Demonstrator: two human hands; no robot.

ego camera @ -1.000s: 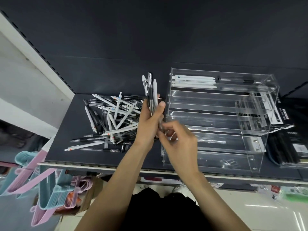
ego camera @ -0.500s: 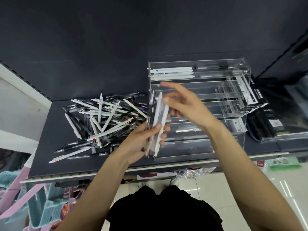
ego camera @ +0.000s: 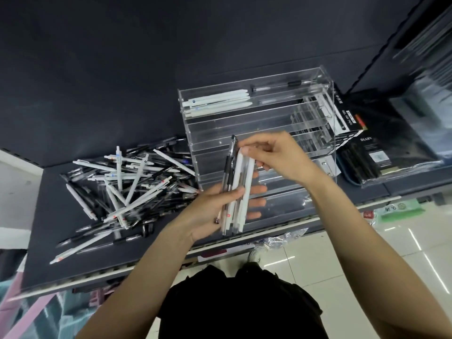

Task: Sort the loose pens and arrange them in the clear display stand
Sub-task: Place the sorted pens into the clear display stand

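My left hand [ego camera: 215, 206] grips a bundle of pens [ego camera: 236, 187], white and clear-black, held upright in front of the clear display stand [ego camera: 315, 99]. My right hand [ego camera: 274, 155] pinches the top ends of the bundle with thumb and fingers. A big heap of loose pens [ego camera: 127, 187] lies on the dark shelf to the left of the stand. The stand's top row holds several white pens [ego camera: 217, 102] on its left and a clear pen [ego camera: 276, 87] on its right. Its lower rows look bare.
The dark shelf [ego camera: 56, 216] has a pale front edge. Black boxed pen packs and a diary in clear wrap [ego camera: 376, 160] lie right of the stand. Pink and teal hangers [ego camera: 22, 311] hang below left. The floor is tiled.
My right hand has dropped from in front of the stand's upper rows onto the top of the bundle. The view has shifted, so stand and pile sit further right.
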